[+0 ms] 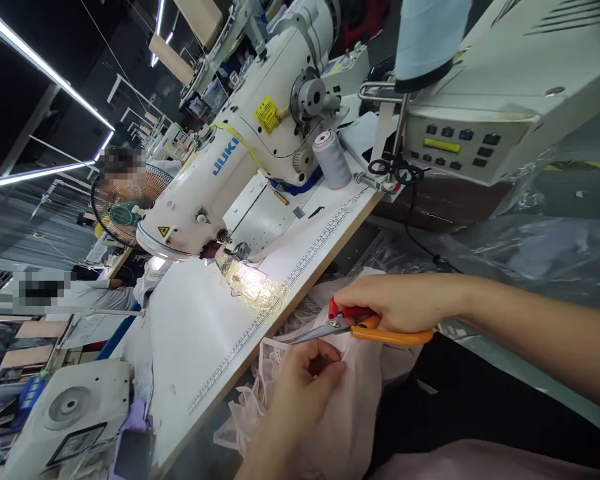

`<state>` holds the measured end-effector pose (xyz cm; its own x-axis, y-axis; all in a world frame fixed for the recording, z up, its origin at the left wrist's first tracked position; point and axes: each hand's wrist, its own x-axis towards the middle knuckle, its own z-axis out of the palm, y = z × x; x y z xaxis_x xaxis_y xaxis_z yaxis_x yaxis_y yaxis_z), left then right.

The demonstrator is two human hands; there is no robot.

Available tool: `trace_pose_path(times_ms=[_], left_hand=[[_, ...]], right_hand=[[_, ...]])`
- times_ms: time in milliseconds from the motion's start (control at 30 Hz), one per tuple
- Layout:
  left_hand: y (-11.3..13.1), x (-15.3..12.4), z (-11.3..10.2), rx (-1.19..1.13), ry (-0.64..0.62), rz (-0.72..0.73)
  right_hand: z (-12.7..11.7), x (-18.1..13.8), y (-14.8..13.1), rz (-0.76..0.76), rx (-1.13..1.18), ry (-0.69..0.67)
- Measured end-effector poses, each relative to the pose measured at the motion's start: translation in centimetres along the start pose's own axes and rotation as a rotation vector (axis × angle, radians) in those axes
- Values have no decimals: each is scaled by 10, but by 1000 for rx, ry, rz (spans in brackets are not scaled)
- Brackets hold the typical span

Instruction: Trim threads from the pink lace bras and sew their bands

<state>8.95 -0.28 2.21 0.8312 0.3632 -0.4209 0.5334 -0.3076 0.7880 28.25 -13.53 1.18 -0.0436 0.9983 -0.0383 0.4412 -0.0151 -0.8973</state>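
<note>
Pale pink fabric with a lace-like trim lies over my lap and hangs by the table's front edge. My left hand pinches the fabric near that trim, thumb and fingertips together. In my right hand is a pair of scissors with orange handles and a red part near the pivot. Their blades point left, with the tips just above my left fingers, and look closed or nearly so. Whether the blades touch the fabric I cannot tell.
A white JUKI sewing machine stands on the white table, its lamp lit. A thread cone is beside it, and a control box sits at the right. Plastic sheeting lies beyond my right arm. Another person sits at far left.
</note>
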Motion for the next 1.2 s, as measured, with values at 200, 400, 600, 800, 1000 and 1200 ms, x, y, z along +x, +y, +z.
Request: trace_pose_path(times_ms=[200, 400, 600, 800, 1000, 1200], left_hand=[[0, 3, 4, -315, 22, 32], [12, 4, 6, -278, 91, 1], [26, 4, 8, -247, 136, -47], [19, 6, 8, -238, 140, 6], [5, 7, 10, -189, 195, -14], [7, 6, 9, -195, 184, -3]], right_hand=[[0, 6, -3, -71, -2, 23], [-1, 8, -6, -97, -16, 28], [-1, 7, -7, -80, -12, 29], [-1, 11, -6, -107, -26, 37], [-2, 13, -5, -95, -43, 34], [-3, 12, -11, -67, -52, 7]])
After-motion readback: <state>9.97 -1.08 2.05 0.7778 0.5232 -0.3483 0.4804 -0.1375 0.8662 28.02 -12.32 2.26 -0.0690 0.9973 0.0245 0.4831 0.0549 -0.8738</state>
